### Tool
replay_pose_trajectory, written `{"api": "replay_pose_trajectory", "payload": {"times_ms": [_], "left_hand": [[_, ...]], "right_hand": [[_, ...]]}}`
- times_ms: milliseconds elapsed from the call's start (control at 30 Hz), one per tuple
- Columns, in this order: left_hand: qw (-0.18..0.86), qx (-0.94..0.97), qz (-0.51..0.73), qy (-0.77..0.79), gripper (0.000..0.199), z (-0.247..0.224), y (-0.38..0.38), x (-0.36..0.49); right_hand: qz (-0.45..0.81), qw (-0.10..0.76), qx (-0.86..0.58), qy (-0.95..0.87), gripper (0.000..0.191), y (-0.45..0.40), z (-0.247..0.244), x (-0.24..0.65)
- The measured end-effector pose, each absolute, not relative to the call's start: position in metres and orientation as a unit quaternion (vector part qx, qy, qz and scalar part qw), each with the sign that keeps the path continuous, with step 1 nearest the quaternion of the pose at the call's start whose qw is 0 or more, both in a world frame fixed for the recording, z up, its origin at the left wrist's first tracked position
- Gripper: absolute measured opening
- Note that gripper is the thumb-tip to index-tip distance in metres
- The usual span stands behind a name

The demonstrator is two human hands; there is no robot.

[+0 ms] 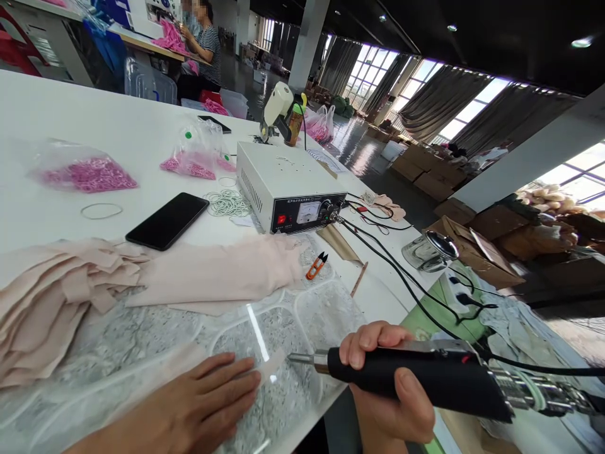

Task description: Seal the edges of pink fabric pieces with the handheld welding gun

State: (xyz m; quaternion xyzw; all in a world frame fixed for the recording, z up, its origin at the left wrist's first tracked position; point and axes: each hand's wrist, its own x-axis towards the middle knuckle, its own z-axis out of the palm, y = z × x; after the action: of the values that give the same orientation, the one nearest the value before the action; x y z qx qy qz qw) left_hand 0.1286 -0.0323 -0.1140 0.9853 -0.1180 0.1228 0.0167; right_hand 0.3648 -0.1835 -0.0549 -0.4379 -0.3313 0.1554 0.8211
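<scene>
While the left hand (198, 403) lies open and flat, palm down with fingers close together, the right hand (392, 413) is closed around a black, thick-barrelled handheld tool with a slim metal tip (454, 378).

Item: the tool, held level just to the right of the left hand, tip pointing at its fingertips. Likely fairly heavy and rigid, with a smooth barrel; best held by the black body, clear of the metal nose. The thick black cable (543, 369) at its rear may drag.

Item: a thin, pale pink, nearly sheer fabric strip (179, 360), under and beyond the left hand, one end near the tool's tip (contact cannot be told). Probably very light, limp and apt to slide; best pinned flat near its end, fingers clear of the tip.

Item: a glossy grey-and-white marbled mat (326, 309), beneath the left hand; likely slick.

Item: a flat stack of pale pink fabric pieces (222, 271), beyond the left hand; soft, to be lifted singly by an edge.

Item: a loose, layered heap of pale pink fabric (42, 302), left of that hand.

Item: small orange-handled snips with dark blades (316, 266), beyond the tool's tip.

Item: a white metal control box with black front panel (288, 170), farther out, between the hands' lines.
</scene>
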Motion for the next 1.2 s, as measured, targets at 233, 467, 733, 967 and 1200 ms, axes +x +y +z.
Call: {"api": "replay_pose_trajectory", "payload": {"times_ms": [233,467,733,967,1200], "left_hand": [[0.075,0.985,0.118,-0.100,0.055,-0.119,-0.033,0.128],[0.111,0.981,0.130,-0.096,0.057,-0.112,-0.033,0.130],[0.040,0.983,0.132,-0.118,0.052,-0.113,-0.032,0.129],[0.090,0.981,0.138,-0.103,0.053,-0.112,-0.033,0.129],[0.133,0.976,0.148,-0.089,0.058,-0.112,-0.034,0.130]], "right_hand": [[0.159,0.809,-0.447,-0.348,0.019,-0.184,-0.058,0.363],[0.159,0.802,-0.454,-0.353,0.019,-0.182,-0.060,0.361],[0.152,0.795,-0.463,-0.360,0.018,-0.180,-0.061,0.363],[0.169,0.798,-0.453,-0.360,0.016,-0.178,-0.061,0.364],[0.147,0.790,-0.461,-0.376,0.018,-0.169,-0.060,0.360]]}}
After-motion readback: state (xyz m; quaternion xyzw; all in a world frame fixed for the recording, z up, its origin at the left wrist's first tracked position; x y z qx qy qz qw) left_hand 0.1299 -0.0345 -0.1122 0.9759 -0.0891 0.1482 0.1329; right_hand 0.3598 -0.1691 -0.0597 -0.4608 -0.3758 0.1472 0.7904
